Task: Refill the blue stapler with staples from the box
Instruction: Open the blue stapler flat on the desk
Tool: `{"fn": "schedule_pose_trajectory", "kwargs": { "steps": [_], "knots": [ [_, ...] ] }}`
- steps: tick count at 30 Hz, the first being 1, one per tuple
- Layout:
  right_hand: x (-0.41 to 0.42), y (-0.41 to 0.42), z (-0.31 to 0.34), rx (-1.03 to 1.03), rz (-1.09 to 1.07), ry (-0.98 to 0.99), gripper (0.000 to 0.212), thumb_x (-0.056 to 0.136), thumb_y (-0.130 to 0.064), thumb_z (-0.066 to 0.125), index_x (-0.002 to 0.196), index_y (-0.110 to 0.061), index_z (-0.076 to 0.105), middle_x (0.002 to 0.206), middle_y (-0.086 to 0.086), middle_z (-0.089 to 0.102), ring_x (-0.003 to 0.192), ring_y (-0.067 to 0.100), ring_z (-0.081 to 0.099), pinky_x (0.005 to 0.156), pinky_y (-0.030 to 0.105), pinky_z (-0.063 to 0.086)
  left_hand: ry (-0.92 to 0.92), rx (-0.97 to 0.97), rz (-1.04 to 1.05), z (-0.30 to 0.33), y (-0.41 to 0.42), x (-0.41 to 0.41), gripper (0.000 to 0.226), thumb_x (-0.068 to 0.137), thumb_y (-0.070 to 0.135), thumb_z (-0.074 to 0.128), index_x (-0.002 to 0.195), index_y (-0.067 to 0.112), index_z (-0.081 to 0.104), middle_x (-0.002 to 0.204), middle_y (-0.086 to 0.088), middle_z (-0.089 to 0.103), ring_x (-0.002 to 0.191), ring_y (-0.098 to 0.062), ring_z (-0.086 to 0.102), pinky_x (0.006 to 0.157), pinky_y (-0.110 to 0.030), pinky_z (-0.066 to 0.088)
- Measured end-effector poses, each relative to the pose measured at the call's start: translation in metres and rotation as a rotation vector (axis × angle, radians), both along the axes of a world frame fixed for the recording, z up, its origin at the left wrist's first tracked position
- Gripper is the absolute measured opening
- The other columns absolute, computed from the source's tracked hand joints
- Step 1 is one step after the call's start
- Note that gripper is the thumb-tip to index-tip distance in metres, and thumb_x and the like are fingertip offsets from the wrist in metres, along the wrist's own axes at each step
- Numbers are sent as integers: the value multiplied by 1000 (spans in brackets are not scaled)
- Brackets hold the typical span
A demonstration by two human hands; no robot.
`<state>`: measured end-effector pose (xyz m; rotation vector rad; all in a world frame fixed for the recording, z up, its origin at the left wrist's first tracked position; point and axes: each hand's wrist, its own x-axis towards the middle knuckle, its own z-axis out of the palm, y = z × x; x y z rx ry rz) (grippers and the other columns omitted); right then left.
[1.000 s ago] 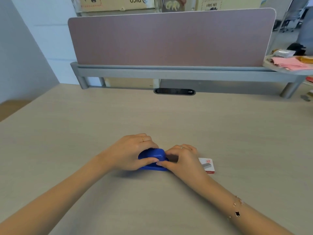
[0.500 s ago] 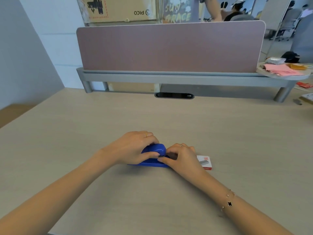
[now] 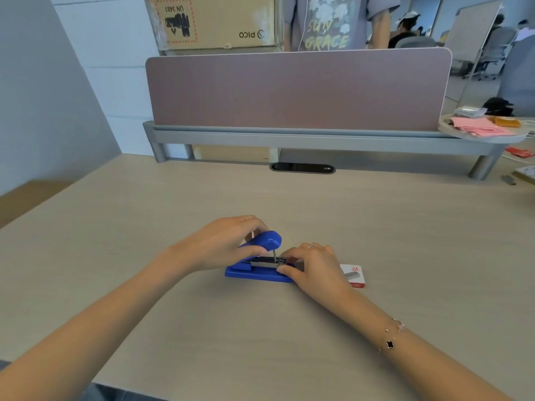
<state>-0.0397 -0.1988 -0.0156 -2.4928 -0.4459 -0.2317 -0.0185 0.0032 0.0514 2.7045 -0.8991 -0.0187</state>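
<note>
Your left hand (image 3: 220, 244) has the lid of the blue stapler (image 3: 259, 263) tipped up, fingers (image 3: 254, 250) curled around it and thumb under the near side, so the metal staple channel (image 3: 267, 261) lies bare. The stapler sits on the worktop (image 3: 376, 227) near the middle of its front edge, base flat, long axis running left to right, hinge at the left end and nose at the right. Your right hand (image 3: 314, 266) rests at that nose end, fingertips (image 3: 285, 270) pressed to the base and the channel's tip, steadying it rather than pinching anything. The box (image 3: 354, 275) of staples lies flat just behind that right hand, toward the right edge, with a grey strip showing on it, though I cannot tell if that is loose staples or print. So the staples lie to the right of the channel and your right hand is far nearer. I reckon that hand lets go and reaches back for a strip, then lays it in along the left-right line while your left props the lid.
</note>
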Motion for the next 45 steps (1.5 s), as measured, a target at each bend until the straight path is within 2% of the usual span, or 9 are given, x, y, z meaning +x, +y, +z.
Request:
{"fn": "schedule_pose_trajectory", "kwargs": {
  "steps": [8,17,21,25,28,31,39,42,45],
  "knots": [
    [-3,2,4,-60,7,-22,21,88,-37,55,104,-30,66,92,0,67,89,17,52,76,30,28,119,-176,105,16,21,-3,21,85,37,65,103,33,56,99,22,60,88,11,55,70,-5,41],
    [-5,4,5,-58,5,1,21,89,-37,53,104,-30,66,93,2,67,91,18,51,80,32,31,313,-501,150,16,50,0,24,81,19,72,101,26,60,107,5,65,85,-8,70,72,-9,48],
    [-6,3,4,-45,3,5,21,89,-37,53,104,-29,66,92,2,67,91,18,51,78,31,29,293,-520,137,12,50,0,32,81,16,71,109,28,61,109,5,65,88,-10,70,72,-9,49],
    [-5,3,4,-53,12,11,20,89,-37,53,102,-30,66,91,1,66,89,17,50,78,31,30,333,-579,132,7,62,4,23,82,15,71,102,23,63,103,5,68,87,-15,72,77,-15,51],
    [-4,3,2,-51,13,9,18,89,-38,52,97,-30,66,87,1,66,87,17,49,76,31,29,355,-696,172,-4,82,4,23,79,25,75,98,19,64,99,8,68,88,-20,72,77,-17,51],
    [-3,3,2,-51,13,1,17,89,-37,52,96,-30,66,85,1,64,85,17,48,74,32,29,335,-767,230,-18,101,1,46,64,45,79,96,16,64,93,5,69,86,-18,71,76,-17,52],
    [-4,3,2,-51,19,5,16,89,-37,52,94,-29,66,80,-2,59,86,18,48,75,32,29,350,-674,305,-46,130,1,62,52,58,83,93,13,67,88,3,71,80,-9,65,72,-14,50],
    [-4,4,2,-51,14,8,18,89,-37,52,98,-30,66,84,0,62,84,16,45,77,32,30,356,-605,320,-50,133,3,53,56,51,82,92,15,68,89,3,72,84,-9,66,76,-17,51],
    [-3,3,1,-48,10,2,18,89,-37,53,97,-29,66,85,1,63,85,17,46,76,32,29,329,-483,330,-55,133,6,29,69,33,82,91,19,69,92,4,72,91,-13,65,86,-26,49]
  ]
}}
